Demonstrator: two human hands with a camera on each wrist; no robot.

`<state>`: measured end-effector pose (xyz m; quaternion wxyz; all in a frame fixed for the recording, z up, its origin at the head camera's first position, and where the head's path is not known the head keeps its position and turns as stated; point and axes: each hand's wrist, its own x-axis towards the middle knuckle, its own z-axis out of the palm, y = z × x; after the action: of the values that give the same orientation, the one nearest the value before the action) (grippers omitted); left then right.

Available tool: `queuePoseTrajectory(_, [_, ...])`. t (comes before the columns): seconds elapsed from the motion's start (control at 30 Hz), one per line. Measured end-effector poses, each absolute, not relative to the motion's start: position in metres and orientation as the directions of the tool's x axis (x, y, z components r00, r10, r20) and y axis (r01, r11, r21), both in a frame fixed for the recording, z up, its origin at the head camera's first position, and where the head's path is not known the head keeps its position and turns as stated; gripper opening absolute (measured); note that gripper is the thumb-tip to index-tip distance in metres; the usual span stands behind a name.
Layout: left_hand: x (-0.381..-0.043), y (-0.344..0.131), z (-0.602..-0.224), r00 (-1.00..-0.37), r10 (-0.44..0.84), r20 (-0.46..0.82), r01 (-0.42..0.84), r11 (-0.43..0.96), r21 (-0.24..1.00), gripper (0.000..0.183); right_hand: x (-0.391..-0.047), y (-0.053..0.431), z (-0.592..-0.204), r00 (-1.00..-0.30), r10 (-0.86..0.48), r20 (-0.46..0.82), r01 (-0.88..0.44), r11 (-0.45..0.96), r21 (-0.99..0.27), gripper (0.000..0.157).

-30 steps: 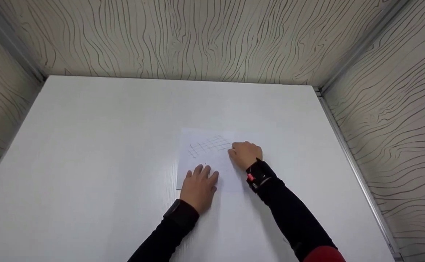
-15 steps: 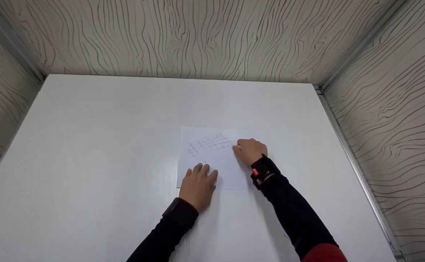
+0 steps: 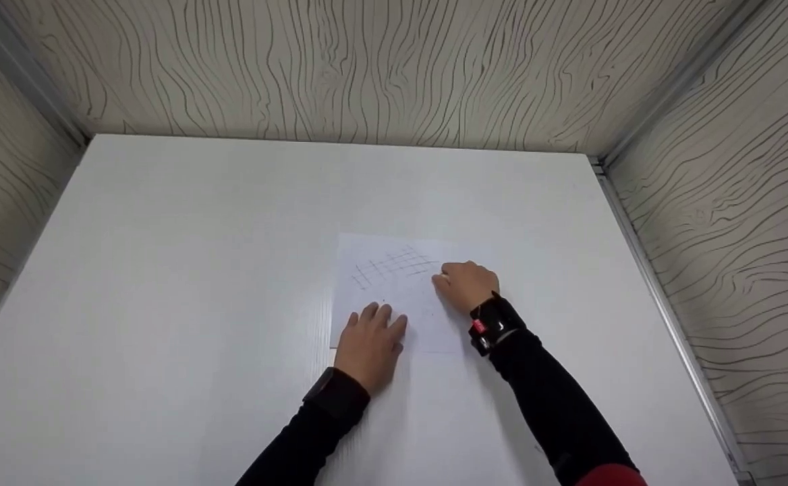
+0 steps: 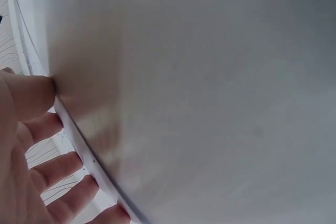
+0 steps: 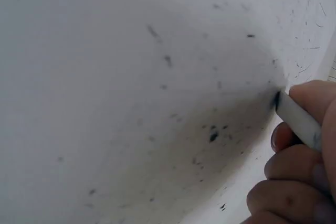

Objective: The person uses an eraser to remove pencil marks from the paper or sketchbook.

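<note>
A sheet of white paper [image 3: 428, 331] lies on the white table, with crossed pencil lines [image 3: 397, 262] across its upper part. My left hand [image 3: 369, 347] rests on the lower left of the sheet with its fingers spread. In the left wrist view the fingertips [image 4: 55, 171] touch the surface. At the sheet's right side, beside the end of the lines, my right hand [image 3: 467, 287] has curled fingers. The right wrist view shows it pinching a whitish eraser [image 5: 300, 120] with a dark, smudged end against the paper. Dark crumbs [image 5: 213, 134] are scattered there.
The white table [image 3: 185, 270] extends around the sheet. Wood-patterned panels [image 3: 340, 67] stand behind it and at both sides. A metal rail [image 3: 670, 324] runs along the right edge.
My right hand has shifted a little to the right over the paper, and more of the lines' right end shows. My left hand has stayed in place.
</note>
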<state>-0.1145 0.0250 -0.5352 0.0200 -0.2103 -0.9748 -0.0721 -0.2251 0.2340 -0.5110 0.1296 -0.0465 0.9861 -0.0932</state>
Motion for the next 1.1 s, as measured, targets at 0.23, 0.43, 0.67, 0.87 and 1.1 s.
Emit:
queuePoseTrajectory(0.23, [-0.112, 0.025, -0.534, -0.915, 0.399, 0.055, 0.403, 0.906, 0.127, 0.038, -0.224, 0.257, -0.514, -0.981, -0.010, -0.191, 0.030, 0.978, -0.205, 0.041])
queuePoseTrajectory(0.43, [-0.110, 0.027, -0.534, -0.916, 0.392, 0.088, 0.401, 0.906, 0.138, 0.035, -0.223, 0.247, -0.506, -0.992, -0.050, -0.119, -0.022, 0.973, -0.228, 0.042])
queuePoseTrajectory(0.67, [-0.105, 0.031, -0.539, -0.911, 0.389, 0.140, 0.406, 0.905, 0.124, 0.036, -0.216, 0.214, -0.510, -0.970, -0.175, -0.171, -0.130, 0.961, -0.245, 0.039])
queuePoseTrajectory(0.87, [-0.109, 0.023, -0.531, -0.913, 0.386, 0.130, 0.406, 0.889, 0.212, 0.034, -0.209, 0.204, -0.516, -0.959, -0.206, -0.194, -0.161, 0.961, -0.225, 0.034])
queuePoseTrajectory(1.1, [-0.121, 0.002, -0.527, -0.935, 0.317, 0.160, 0.353, 0.886, 0.302, 0.029, -0.208, 0.186, -0.510, -0.970, -0.206, -0.126, -0.180, 0.965, -0.192, 0.028])
